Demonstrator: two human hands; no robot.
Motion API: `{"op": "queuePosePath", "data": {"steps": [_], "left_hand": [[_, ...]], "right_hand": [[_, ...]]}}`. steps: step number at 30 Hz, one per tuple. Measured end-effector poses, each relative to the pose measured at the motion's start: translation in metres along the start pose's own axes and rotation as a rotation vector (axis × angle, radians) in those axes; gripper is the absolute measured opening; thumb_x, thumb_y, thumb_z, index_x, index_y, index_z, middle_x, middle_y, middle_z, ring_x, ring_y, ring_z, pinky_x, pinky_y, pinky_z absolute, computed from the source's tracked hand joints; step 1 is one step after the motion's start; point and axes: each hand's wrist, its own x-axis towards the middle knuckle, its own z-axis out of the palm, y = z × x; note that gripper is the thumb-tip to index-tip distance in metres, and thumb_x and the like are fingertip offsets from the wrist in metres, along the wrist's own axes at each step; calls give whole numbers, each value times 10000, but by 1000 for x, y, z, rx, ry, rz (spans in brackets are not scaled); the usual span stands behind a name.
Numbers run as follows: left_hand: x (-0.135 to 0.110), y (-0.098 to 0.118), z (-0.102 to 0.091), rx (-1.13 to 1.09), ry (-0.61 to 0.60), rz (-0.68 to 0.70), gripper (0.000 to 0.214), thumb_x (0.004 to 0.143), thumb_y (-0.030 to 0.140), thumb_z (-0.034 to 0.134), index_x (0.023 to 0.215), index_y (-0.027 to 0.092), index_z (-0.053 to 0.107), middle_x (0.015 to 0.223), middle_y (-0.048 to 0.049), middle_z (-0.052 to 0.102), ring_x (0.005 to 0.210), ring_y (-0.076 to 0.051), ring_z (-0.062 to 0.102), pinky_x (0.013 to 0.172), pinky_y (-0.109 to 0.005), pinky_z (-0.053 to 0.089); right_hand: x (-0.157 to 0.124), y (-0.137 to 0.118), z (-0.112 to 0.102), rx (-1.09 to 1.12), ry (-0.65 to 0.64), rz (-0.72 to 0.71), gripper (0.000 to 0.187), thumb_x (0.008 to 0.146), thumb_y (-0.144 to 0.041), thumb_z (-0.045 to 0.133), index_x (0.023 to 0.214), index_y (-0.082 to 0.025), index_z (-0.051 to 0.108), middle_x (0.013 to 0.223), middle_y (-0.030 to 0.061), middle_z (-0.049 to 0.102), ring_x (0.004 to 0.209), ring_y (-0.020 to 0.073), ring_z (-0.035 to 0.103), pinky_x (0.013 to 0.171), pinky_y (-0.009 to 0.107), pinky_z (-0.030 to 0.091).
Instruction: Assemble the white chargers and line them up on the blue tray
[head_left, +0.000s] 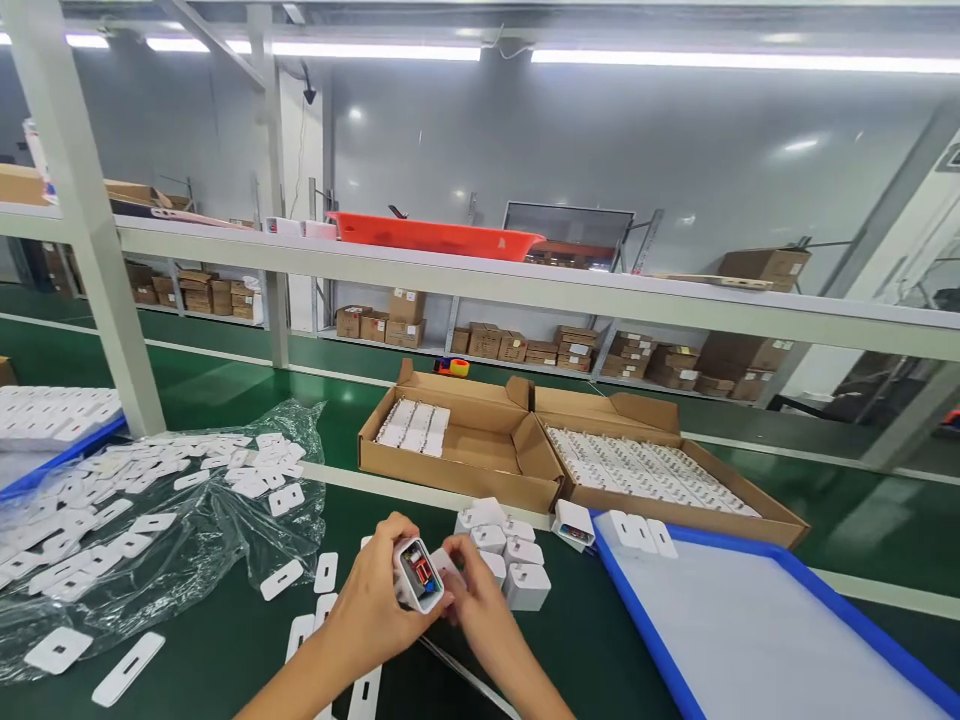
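My left hand (375, 598) is closed around a white charger housing (409, 590), tilted so its open end faces me. Inside it, a circuit board with red and blue parts (422, 572) shows. Close beside it, my right hand (480, 592) pinches a small white piece (448, 566), partly hidden by the fingers; its exact kind is unclear. Several white chargers (528, 586) stand grouped just beyond my right hand. Another open housing (574, 523) lies to their right. White slotted cover plates (325, 572) lie on the green table near my left forearm.
A plastic bag (240, 520) strewn with loose plates spreads at left. Two cardboard boxes (457, 478) holding white chargers stand at the back. At right lies a blue-rimmed tray (637, 625) with a few white pieces. A shelf beam (480, 278) crosses above, carrying a red tray (435, 236).
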Motion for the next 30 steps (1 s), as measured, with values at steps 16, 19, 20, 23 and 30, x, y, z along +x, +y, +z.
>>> {"op": "queuePosePath", "data": {"steps": [16,19,20,23,30], "left_hand": [[-22,-13,20,191,-55,258,253,734,85,441,951,210,409,776,-14,524,652,-165,555,586,-260,492],[-24,-11,21,186,-45,322,304,758,85,443,1036,203,408,810,-36,570,691,-176,575,641,-279,516],[-26,-11,21,182,-42,340,342,760,78,434,1078,202,403,829,-45,583,712,-182,582,656,-284,522],[-32,-13,23,168,-38,355,395,774,69,417,1144,203,391,865,-67,596,759,-195,604,651,-279,527],[-45,-5,20,-108,-289,-166,646,843,329,529,1397,257,206,1444,-136,337,1269,-289,464,990,-376,450]], "right_hand": [[-33,-3,-1,-624,83,-196,241,817,-272,467,597,-194,405,545,-14,428,505,122,399,513,246,251],[-36,-2,-2,-633,103,-286,267,806,-245,461,599,-204,297,529,-30,375,488,111,353,499,244,243],[-37,-2,-2,-626,107,-308,273,799,-240,466,601,-205,281,528,-34,366,486,109,344,496,244,240],[-39,-4,-2,-592,112,-350,268,788,-230,468,600,-205,279,524,-44,336,480,103,329,496,243,228],[-39,-20,-16,114,150,-24,284,850,-462,470,749,-197,453,615,-50,379,546,103,335,527,216,264]]}}
